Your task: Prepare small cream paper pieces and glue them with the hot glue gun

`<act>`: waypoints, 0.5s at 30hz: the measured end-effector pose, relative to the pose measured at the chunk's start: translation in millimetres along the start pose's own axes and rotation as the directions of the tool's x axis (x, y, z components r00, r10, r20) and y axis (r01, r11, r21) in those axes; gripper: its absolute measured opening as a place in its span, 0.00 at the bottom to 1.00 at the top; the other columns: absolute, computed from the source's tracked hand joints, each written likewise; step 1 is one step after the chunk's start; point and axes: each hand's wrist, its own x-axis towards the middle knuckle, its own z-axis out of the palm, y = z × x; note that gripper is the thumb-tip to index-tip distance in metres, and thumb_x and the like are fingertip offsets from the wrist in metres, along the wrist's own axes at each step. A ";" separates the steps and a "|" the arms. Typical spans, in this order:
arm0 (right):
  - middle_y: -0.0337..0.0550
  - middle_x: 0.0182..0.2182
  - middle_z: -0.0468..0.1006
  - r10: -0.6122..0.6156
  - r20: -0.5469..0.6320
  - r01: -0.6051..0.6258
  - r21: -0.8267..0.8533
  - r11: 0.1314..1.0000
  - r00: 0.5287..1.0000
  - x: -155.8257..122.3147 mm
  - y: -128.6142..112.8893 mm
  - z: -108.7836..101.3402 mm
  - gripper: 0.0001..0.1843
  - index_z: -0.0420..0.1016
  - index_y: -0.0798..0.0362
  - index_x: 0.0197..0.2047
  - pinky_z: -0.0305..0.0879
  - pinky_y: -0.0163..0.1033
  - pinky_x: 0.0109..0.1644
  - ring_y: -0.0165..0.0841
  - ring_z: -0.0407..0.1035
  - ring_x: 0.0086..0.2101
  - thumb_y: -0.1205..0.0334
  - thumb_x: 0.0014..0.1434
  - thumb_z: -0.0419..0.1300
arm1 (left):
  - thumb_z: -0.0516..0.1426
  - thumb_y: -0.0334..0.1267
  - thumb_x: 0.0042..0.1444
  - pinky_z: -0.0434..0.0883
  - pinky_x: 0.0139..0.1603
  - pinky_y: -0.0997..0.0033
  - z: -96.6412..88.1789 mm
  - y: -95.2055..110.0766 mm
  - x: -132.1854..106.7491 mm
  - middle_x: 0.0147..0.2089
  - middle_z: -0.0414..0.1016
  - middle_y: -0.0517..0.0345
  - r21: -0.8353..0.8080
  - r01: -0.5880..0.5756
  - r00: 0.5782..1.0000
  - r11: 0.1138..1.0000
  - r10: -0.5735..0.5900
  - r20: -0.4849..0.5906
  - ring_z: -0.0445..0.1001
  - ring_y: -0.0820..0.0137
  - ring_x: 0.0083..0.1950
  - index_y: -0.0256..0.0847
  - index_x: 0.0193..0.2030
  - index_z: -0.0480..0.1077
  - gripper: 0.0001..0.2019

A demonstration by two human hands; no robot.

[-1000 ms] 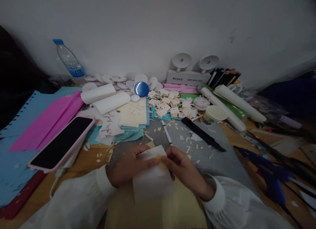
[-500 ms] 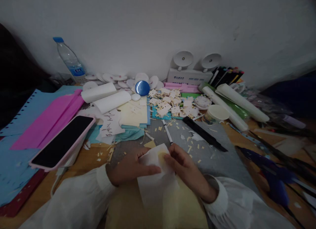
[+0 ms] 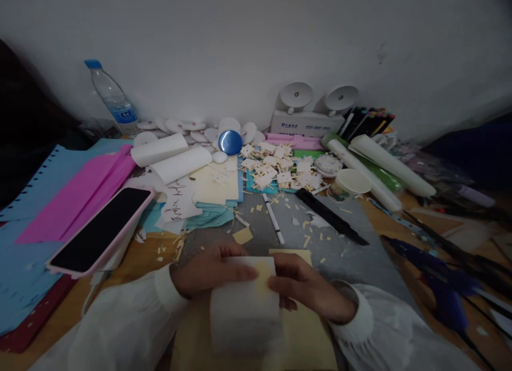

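Both hands hold one white sheet of paper (image 3: 245, 309) low at the front, over a yellow sheet (image 3: 308, 336) on the grey mat (image 3: 352, 264). My left hand (image 3: 208, 268) pinches the sheet's upper left edge, fingers closed over it. The upper right edge is pinched by my right hand (image 3: 304, 285). The sheet curls towards me and hides part of the yellow sheet. Both arms wear white sleeves.
A phone in a pink case (image 3: 102, 230) lies at left on blue and pink paper. A white pen (image 3: 273, 218) and a black cutter (image 3: 330, 216) lie beyond my hands. Paper rolls, a cup (image 3: 350, 183), a blue badge (image 3: 230, 142), a water bottle (image 3: 112, 99) and small cut cards (image 3: 276, 171) crowd the back.
The white sheet has been pulled down and towards me and now curls more. Both hands shifted slightly nearer, uncovering a small yellow scrap and the yellow sheet's far edge.
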 end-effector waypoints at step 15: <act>0.32 0.21 0.58 -0.219 -0.213 0.152 -0.292 0.944 0.952 11.6 8.8 -5.8 0.20 0.62 0.52 0.27 0.50 0.31 0.23 0.25 0.53 0.23 0.44 0.55 0.61 | 0.60 0.49 0.49 0.58 0.24 0.79 -2.7 3.3 6.1 0.25 0.67 0.63 0.307 -0.116 0.991 0.945 0.133 -0.034 0.66 0.74 0.27 0.37 0.30 0.74 0.15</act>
